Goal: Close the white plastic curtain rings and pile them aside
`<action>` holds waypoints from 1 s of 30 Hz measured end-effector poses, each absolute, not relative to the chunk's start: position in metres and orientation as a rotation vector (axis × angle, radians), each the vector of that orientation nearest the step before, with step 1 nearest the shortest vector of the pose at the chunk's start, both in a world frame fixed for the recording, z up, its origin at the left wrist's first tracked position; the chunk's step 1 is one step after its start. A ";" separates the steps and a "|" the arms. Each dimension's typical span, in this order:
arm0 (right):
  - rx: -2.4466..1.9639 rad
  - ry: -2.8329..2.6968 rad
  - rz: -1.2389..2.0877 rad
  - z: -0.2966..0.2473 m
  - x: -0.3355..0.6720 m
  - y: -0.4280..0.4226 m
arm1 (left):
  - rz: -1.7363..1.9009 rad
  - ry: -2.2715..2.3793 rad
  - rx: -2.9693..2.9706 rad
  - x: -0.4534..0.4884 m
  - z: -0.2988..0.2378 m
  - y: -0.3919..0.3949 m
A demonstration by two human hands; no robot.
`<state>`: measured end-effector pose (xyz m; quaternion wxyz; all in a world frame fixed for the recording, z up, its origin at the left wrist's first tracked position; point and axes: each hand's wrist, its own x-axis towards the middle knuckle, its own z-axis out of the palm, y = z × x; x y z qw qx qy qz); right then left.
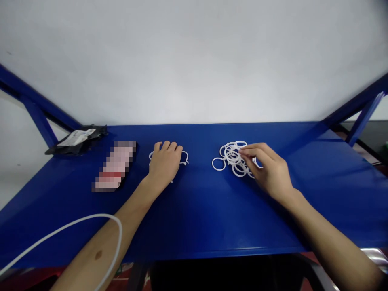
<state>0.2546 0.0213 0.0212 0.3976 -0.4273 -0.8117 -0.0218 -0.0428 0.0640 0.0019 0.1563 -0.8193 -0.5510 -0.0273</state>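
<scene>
On the blue table (200, 210), the left hand (164, 161) lies palm down over a few white rings (185, 158), fingers (169, 146) curled (whether they grip, I cannot tell). The right hand (268, 169) reaches the pile of white rings (232, 158) mid-table, its fingertips (250, 152) pinched at the pile's edge. A black packet (77, 139) lies far left.

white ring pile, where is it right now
Head view: the white ring pile lies right of centre on the blue table, touching the right hand.
</scene>
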 end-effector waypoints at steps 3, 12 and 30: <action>-1.173 -1.990 -0.156 0.025 0.264 0.028 | -0.093 -1.566 -2.329 -0.044 0.001 0.064; -1.308 -2.020 -0.089 0.023 0.278 0.035 | -0.167 -1.562 -2.304 -0.043 0.003 0.062; -1.615 -2.053 -0.377 0.023 0.289 0.039 | -0.252 -1.597 -2.322 -0.042 0.005 0.060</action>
